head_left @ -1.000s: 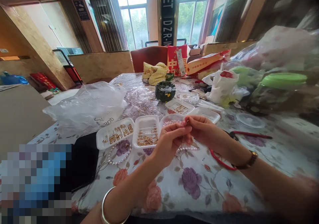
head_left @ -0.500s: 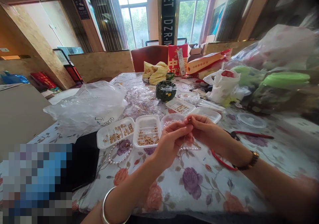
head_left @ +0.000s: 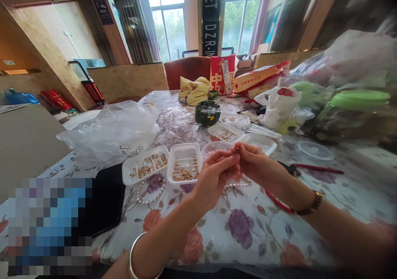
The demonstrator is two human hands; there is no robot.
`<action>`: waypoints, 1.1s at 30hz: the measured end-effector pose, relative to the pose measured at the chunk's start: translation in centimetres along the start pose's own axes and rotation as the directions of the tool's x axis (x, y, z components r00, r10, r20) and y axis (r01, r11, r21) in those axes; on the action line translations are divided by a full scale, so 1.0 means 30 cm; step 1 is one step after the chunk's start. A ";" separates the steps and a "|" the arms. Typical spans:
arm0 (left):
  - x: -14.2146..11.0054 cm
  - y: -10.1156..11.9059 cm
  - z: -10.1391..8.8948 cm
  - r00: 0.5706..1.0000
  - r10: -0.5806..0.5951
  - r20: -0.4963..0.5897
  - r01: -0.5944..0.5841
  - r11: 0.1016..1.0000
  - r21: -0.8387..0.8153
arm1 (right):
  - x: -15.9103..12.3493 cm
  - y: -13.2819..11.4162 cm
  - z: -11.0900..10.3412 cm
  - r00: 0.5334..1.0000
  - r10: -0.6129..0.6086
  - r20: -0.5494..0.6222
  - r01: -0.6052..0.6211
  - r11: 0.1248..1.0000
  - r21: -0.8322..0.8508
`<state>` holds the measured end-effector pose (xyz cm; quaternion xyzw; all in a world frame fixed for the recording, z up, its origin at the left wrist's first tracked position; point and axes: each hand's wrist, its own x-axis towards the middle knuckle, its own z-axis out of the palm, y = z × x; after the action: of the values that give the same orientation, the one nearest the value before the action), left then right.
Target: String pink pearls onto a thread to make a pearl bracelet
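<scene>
My left hand and my right hand meet at the fingertips above the table, both pinched. A tiny gold bead shows at the right fingertips. What the left fingers grip is hidden. Just below the hands lies a strand of pearly beads, partly covered by them. Behind the left hand is a plastic tub of pinkish pearl beads. Two white divided trays hold gold beads: the middle tray and the left tray. A beaded bracelet rests in front of them.
Red-handled pliers lie beside my right wrist. A black phone-like slab is at left, near a clear plastic bag. Farther back are a dark green coil, a lidded tray, a round lid and a green-lidded jar.
Both hands stay pinched together with only slight finger movement. The bead at the right fingertips is a little less exposed than half a second ago. The whole view shifts slightly.
</scene>
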<state>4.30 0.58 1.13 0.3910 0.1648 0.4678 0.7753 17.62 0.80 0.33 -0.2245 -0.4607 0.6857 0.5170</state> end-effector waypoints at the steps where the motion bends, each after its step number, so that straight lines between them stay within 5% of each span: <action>1: 0.000 -0.001 0.000 1.000 -0.001 0.000 0.001 1.000 0.003 | 0.000 -0.001 0.001 1.000 0.000 -0.003 0.000 1.000 -0.002; 26: -0.005 -0.001 0.006 0.999 -0.009 -0.050 0.009 1.000 -0.004 | 0.011 -0.008 -0.019 0.999 0.035 -0.023 -0.037 0.995 -0.095; 33: -0.001 0.003 0.004 0.998 0.008 -0.061 -0.005 0.998 0.058 | -0.002 -0.047 0.005 0.986 -0.131 -0.101 0.100 0.958 -0.269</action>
<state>4.32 0.51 1.27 0.3994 0.2009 0.4771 0.7566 18.24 0.75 1.61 -0.3040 -0.5286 0.5724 0.5481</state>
